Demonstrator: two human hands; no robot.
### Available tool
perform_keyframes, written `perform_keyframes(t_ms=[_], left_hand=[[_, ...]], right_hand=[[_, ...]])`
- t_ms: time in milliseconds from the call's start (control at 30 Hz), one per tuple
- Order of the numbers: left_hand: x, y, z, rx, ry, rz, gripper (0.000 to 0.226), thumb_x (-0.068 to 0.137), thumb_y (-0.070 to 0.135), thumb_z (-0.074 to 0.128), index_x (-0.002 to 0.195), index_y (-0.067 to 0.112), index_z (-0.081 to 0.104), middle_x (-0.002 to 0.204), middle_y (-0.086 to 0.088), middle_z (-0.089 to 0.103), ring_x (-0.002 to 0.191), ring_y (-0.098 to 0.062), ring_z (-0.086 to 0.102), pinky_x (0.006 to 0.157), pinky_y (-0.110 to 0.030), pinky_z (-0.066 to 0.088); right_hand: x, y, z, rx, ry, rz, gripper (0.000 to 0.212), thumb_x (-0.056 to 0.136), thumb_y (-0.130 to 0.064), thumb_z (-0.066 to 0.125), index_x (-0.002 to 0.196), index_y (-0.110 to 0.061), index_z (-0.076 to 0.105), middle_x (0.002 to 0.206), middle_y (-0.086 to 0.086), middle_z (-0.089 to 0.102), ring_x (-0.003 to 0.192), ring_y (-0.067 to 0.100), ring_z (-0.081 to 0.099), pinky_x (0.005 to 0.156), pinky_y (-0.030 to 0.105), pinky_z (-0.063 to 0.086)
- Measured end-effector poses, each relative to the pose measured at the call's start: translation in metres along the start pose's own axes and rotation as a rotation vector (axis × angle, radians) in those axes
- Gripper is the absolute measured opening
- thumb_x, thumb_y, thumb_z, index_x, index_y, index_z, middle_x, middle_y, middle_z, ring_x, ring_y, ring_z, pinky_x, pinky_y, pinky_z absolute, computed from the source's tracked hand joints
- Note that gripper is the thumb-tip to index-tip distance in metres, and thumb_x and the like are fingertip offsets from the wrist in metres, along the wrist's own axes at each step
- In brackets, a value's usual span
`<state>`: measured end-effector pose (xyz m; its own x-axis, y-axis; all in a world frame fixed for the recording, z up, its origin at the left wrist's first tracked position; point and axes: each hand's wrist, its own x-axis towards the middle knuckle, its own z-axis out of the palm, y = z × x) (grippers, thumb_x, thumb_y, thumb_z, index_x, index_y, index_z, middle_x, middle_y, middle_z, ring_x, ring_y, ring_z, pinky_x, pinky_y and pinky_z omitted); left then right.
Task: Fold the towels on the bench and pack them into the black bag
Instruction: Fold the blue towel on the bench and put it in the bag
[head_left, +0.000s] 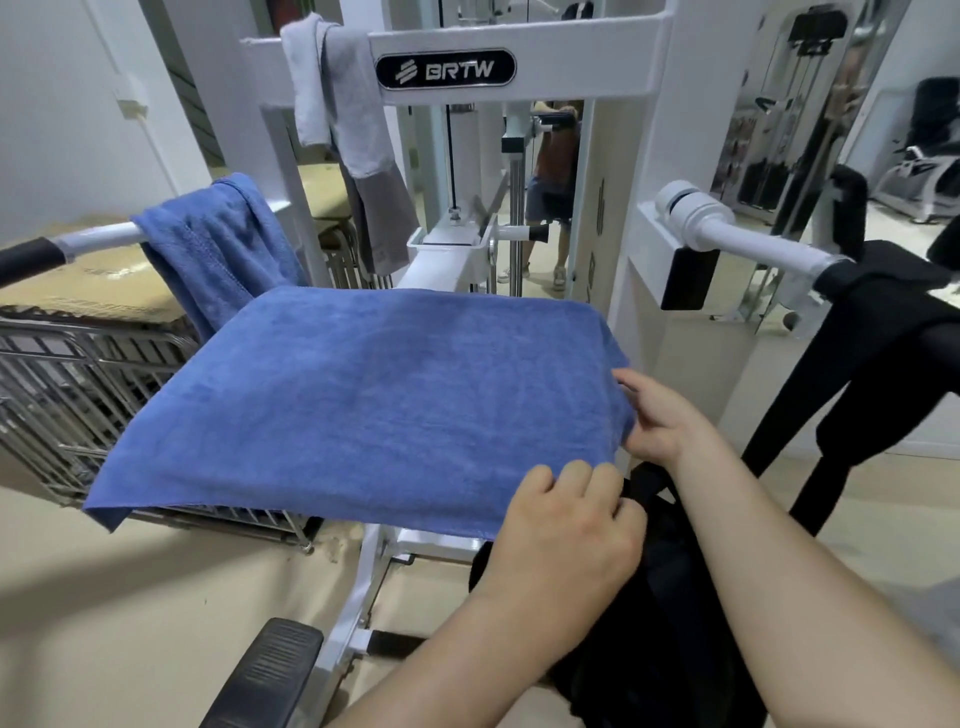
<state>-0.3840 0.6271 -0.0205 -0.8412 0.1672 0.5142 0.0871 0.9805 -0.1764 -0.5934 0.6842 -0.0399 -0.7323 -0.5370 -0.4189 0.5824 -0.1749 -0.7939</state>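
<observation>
Blue towel (363, 395) spread flat, left grip (566, 525) and right grip (660, 415) both pinching its near-right corner

blue towel (353, 405), black bag (670, 623) — white frame (571, 47)

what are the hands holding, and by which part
The spread blue towel: left hand grips its near edge, right hand its right edge, both by one corner.

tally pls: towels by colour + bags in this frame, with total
Blue terry towels: 2, one spread flat, one draped over the white handle bar
Grey cloth towel hung over the white machine frame: 1, as far as its folds show
Black fabric bag: 1
Total: 4
</observation>
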Motion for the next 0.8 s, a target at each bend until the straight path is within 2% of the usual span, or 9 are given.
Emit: perform_keyframes(t_ms=[67, 167, 267, 367, 500, 600, 667, 733, 800], left_hand=[[0.006, 0.0, -0.003, -0.064, 0.022, -0.049, 0.017, 0.075, 0.028, 0.062, 0.063, 0.022, 0.051, 0.06, 0.001, 0.049, 0.052, -0.02, 0.048, 0.049, -0.029, 0.026], [0.011, -0.012, -0.024, -0.255, 0.104, -0.353, 0.022, 0.085, 0.038, 0.044, 0.074, 0.019, 0.049, 0.052, -0.003, 0.054, 0.047, -0.029, 0.053, 0.042, -0.028, 0.029], [0.012, -0.036, -0.049, -0.812, 0.246, -0.645, 0.019, 0.097, 0.033, 0.04, 0.086, 0.024, 0.052, 0.063, 0.003, 0.058, 0.058, -0.015, 0.054, 0.057, -0.033, 0.044], [0.006, -0.064, -0.07, -1.136, 0.448, -0.957, 0.019, 0.102, 0.02, 0.041, 0.088, 0.017, 0.053, 0.053, 0.012, 0.049, 0.043, -0.002, 0.047, 0.043, -0.013, 0.037], [-0.022, -0.111, -0.081, -1.281, 0.705, -1.249, 0.017, 0.101, 0.015, 0.04, 0.095, 0.006, 0.052, 0.063, -0.005, 0.049, 0.042, -0.011, 0.045, 0.037, -0.022, 0.038], [-0.059, -0.157, -0.079, -1.222, 0.839, -1.418, 0.014, 0.096, 0.014, 0.039, 0.097, 0.01, 0.053, 0.059, -0.001, 0.052, 0.041, -0.012, 0.046, 0.039, -0.022, 0.038], [-0.085, -0.183, -0.072, -1.015, 0.832, -1.511, 0.022, 0.093, 0.012, 0.039, 0.112, 0.01, 0.05, 0.083, -0.004, 0.059, 0.064, -0.017, 0.055, 0.056, -0.029, 0.045], [-0.106, -0.198, -0.065, -0.728, 0.715, -1.567, 0.038, 0.087, 0.008, 0.047, 0.125, 0.012, 0.043, 0.111, -0.01, 0.054, 0.097, -0.027, 0.053, 0.081, -0.036, 0.043], [-0.114, -0.2, -0.062, -0.37, 0.546, -1.448, 0.053, 0.076, 0.002, 0.056, 0.127, 0.012, 0.044, 0.122, -0.015, 0.048, 0.112, -0.034, 0.045, 0.093, -0.043, 0.037]], right_hand=[[-0.005, -0.011, 0.003, 0.008, -0.01, -0.101, 0.01, 0.091, -0.019, 0.055, 0.086, -0.015, 0.063, 0.085, 0.006, 0.068, 0.079, 0.019, 0.066, 0.07, 0.029, 0.054], [-0.013, -0.039, 0.016, 0.104, -0.057, -0.246, 0.017, 0.091, -0.019, 0.053, 0.08, -0.012, 0.065, 0.087, 0.01, 0.068, 0.086, 0.023, 0.065, 0.084, 0.033, 0.053], [-0.022, -0.07, 0.053, 0.1, -0.052, -0.354, 0.02, 0.092, -0.018, 0.054, 0.101, -0.004, 0.064, 0.098, 0.015, 0.069, 0.091, 0.026, 0.067, 0.087, 0.037, 0.055], [-0.026, -0.087, 0.116, -0.063, -0.06, -0.508, 0.009, 0.09, -0.005, 0.051, 0.091, -0.008, 0.06, 0.082, 0.01, 0.062, 0.072, 0.019, 0.063, 0.066, 0.028, 0.052], [-0.026, -0.08, 0.218, -0.454, -0.106, -0.671, 0.027, 0.082, -0.002, 0.053, 0.059, -0.016, 0.046, 0.056, 0.002, 0.042, 0.05, 0.014, 0.044, 0.05, 0.023, 0.033], [-0.029, -0.052, 0.28, -0.628, -0.321, -0.486, 0.019, 0.094, -0.017, 0.053, 0.076, -0.014, 0.055, 0.06, 0.001, 0.053, 0.046, 0.01, 0.049, 0.05, 0.018, 0.035], [-0.026, -0.035, 0.303, -0.862, -0.372, -0.361, 0.019, 0.096, -0.036, 0.05, 0.101, -0.021, 0.06, 0.084, 0.002, 0.063, 0.067, 0.013, 0.058, 0.063, 0.025, 0.039], [-0.007, -0.026, 0.306, -1.129, -0.302, -0.48, 0.032, 0.094, -0.034, 0.05, 0.117, -0.014, 0.062, 0.094, 0.004, 0.063, 0.078, 0.017, 0.054, 0.068, 0.029, 0.039], [0.011, -0.032, 0.294, -1.347, -0.104, -0.632, 0.036, 0.091, -0.028, 0.052, 0.118, -0.007, 0.063, 0.109, 0.009, 0.067, 0.09, 0.022, 0.058, 0.081, 0.034, 0.05]])
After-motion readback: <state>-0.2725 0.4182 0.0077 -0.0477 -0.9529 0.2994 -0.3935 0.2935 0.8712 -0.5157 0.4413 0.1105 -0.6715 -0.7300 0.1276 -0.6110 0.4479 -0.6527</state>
